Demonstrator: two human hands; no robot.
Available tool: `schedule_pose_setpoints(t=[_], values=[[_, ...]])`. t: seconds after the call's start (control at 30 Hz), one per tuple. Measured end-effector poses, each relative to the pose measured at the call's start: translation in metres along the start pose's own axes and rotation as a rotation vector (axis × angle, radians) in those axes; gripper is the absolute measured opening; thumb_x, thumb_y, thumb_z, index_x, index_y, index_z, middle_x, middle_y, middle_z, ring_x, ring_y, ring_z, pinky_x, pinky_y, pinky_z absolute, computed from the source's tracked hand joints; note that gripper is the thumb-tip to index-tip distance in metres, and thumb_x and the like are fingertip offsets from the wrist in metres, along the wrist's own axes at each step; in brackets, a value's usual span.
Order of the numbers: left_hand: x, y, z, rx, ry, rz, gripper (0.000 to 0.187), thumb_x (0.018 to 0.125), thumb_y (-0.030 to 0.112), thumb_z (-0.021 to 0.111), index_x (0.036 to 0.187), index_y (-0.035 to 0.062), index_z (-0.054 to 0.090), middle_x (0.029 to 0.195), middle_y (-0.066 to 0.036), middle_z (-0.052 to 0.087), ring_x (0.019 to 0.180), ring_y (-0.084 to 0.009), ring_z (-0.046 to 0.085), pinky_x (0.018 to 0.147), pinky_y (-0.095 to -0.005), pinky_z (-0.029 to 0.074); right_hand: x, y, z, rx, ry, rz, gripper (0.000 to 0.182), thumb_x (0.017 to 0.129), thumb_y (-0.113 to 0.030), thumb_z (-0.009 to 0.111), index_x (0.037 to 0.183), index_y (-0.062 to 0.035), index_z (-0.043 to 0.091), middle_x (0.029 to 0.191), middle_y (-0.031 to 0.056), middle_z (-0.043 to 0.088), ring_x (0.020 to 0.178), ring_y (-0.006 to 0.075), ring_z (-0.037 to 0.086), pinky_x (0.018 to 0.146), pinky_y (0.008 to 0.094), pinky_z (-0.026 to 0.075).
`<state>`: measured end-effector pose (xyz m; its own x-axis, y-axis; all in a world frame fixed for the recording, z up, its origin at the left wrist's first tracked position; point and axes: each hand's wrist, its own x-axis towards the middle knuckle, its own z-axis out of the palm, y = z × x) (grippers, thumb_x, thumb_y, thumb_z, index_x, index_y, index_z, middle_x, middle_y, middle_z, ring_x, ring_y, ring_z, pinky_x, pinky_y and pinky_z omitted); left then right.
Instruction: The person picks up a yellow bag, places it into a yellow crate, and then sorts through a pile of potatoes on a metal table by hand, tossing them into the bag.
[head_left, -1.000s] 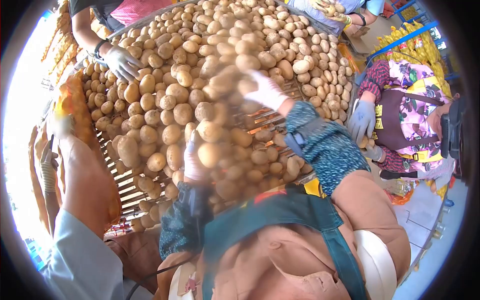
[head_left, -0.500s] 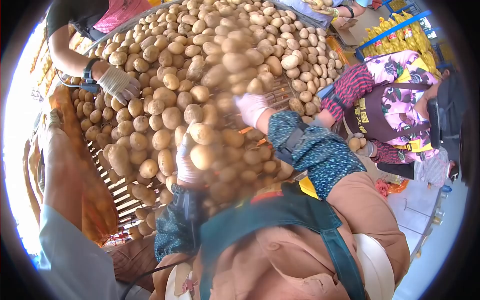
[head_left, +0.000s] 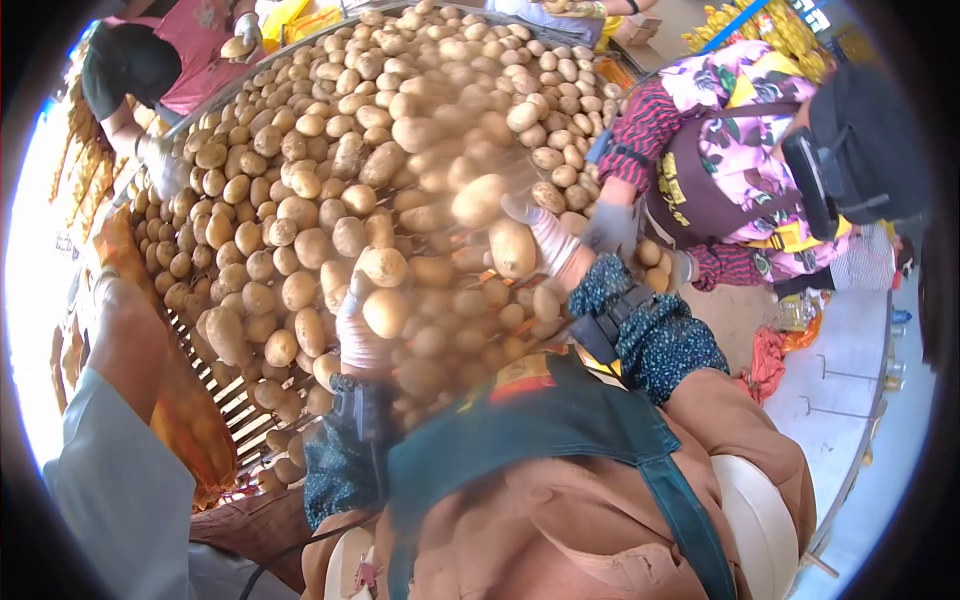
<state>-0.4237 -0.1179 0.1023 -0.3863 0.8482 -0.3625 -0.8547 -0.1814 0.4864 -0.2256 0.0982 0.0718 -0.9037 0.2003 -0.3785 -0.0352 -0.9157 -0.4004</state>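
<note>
My left hand [head_left: 360, 335], in a pale glove, grips two potatoes, an upper potato [head_left: 384, 267] and a rounder, paler potato [head_left: 385, 313] below it. My right hand [head_left: 552, 238], gloved as well, is curled around a long potato [head_left: 513, 249] at the right of the pile. Another large potato [head_left: 480, 201] lies by its thumb tip, slightly blurred. Between and beyond both hands spreads a thick heap of loose potatoes [head_left: 297, 212]. A hazy smear blurs the middle of the view.
Slatted bars [head_left: 205, 365] show under the heap's left edge. At the right, a co-worker in a floral top [head_left: 720, 90] holds potatoes in gloved hands [head_left: 612, 228] close beside my right hand. Another person's gloved hand [head_left: 165, 168] rests at the left edge. Filled yellow net bags [head_left: 715, 35] stand behind.
My right hand has come back rightward from the slats and now has a potato in it. My left hand keeps its potatoes. The left person's hand has moved away to the pile's edge.
</note>
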Motion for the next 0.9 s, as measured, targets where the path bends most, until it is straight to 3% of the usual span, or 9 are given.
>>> schedule_pose_setpoints(t=[0.17,0.23,0.47,0.57,0.63,0.73,0.8,0.83,0.9], values=[[-0.004,-0.024,0.016,-0.042,-0.061,-0.164,0.051,0.099,0.026,0.061,0.141,0.0012,0.049,0.134,-0.019,0.059,0.112,-0.0336,0.063,0.091,-0.0509,0.058,-0.071,0.011,0.06,0.159,0.088,-0.088,0.055,0.091,-0.03,0.075,0.131,0.0015,0.054,0.118,0.0196,0.066,0.099,0.0293,0.071,0.086,0.0394,0.061],[0.0,-0.038,0.023,-0.058,-0.126,-0.238,0.052,0.099,0.026,0.059,0.143,0.0024,0.048,0.138,-0.02,0.056,0.119,-0.0348,0.06,0.096,-0.0525,0.056,-0.071,0.032,0.028,-0.106,0.263,-0.454,0.057,0.092,-0.026,0.073,0.135,0.0023,0.048,0.12,0.0192,0.064,0.102,0.0296,0.069,0.09,0.0406,0.061],[-0.017,-0.093,0.094,0.055,-0.179,-0.436,0.052,0.099,0.035,0.06,0.142,0.0088,0.047,0.132,-0.015,0.057,0.118,-0.0348,0.059,0.103,-0.0533,0.05,-0.14,0.043,0.009,0.282,-0.038,-0.323,0.062,0.089,-0.035,0.075,0.134,0.0,0.05,0.114,0.0166,0.064,0.095,0.0279,0.07,0.075,0.0385,0.063],[-0.032,-0.117,0.133,0.059,-0.213,-0.601,0.053,0.099,0.037,0.058,0.142,0.0084,0.048,0.132,-0.016,0.057,0.12,-0.0343,0.057,0.107,-0.0521,0.047,-0.175,0.049,-0.012,0.242,-0.132,-0.36,0.063,0.088,-0.038,0.076,0.134,-0.002,0.052,0.116,0.0164,0.064,0.1,0.0277,0.067,0.084,0.039,0.06],[-0.034,-0.141,0.134,0.148,-0.137,-0.616,0.058,0.095,0.042,0.061,0.139,0.0056,0.05,0.129,-0.016,0.06,0.11,-0.0289,0.064,0.087,-0.0421,0.057,-0.207,0.05,0.001,0.26,-0.008,-0.426,0.064,0.087,-0.04,0.076,0.135,-0.0031,0.053,0.118,0.0156,0.063,0.104,0.0275,0.066,0.091,0.0397,0.057],[-0.036,-0.181,0.137,0.246,-0.221,-0.613,0.058,0.091,0.039,0.065,0.136,0.0043,0.053,0.121,-0.012,0.064,0.1,-0.0241,0.068,0.068,-0.0338,0.061,-0.268,0.046,0.021,0.016,0.271,-0.678,0.064,0.083,-0.027,0.082,0.136,-0.004,0.054,0.123,0.012,0.063,0.116,0.0266,0.061,0.103,0.0392,0.05],[-0.052,-0.199,0.152,0.259,-0.272,-0.655,0.058,0.09,0.036,0.066,0.137,0.0041,0.053,0.12,-0.012,0.064,0.102,-0.025,0.067,0.071,-0.0347,0.061,-0.288,0.062,-0.022,-0.398,0.409,-0.841,0.065,0.08,-0.018,0.084,0.136,-0.0054,0.055,0.127,0.0099,0.063,0.118,0.0249,0.061,0.104,0.0375,0.049],[-0.062,-0.209,0.163,0.233,-0.228,-0.719,0.06,0.088,0.034,0.068,0.138,0.0038,0.052,0.124,-0.012,0.063,0.106,-0.0263,0.065,0.079,-0.0366,0.06,-0.31,0.062,-0.021,-0.774,0.607,-0.744,0.065,0.077,-0.009,0.084,0.136,-0.0075,0.056,0.131,0.0084,0.061,0.121,0.0238,0.06,0.104,0.0354,0.048],[-0.066,-0.228,0.164,0.273,-0.296,-0.81,0.064,0.087,0.033,0.068,0.141,0.0064,0.048,0.131,-0.013,0.057,0.12,-0.0293,0.058,0.1,-0.0423,0.049,-0.337,0.07,-0.026,-1.039,0.677,-0.766,0.063,0.078,-0.009,0.083,0.135,-0.0078,0.057,0.131,0.0086,0.062,0.12,0.0242,0.06,0.103,0.035,0.049]])
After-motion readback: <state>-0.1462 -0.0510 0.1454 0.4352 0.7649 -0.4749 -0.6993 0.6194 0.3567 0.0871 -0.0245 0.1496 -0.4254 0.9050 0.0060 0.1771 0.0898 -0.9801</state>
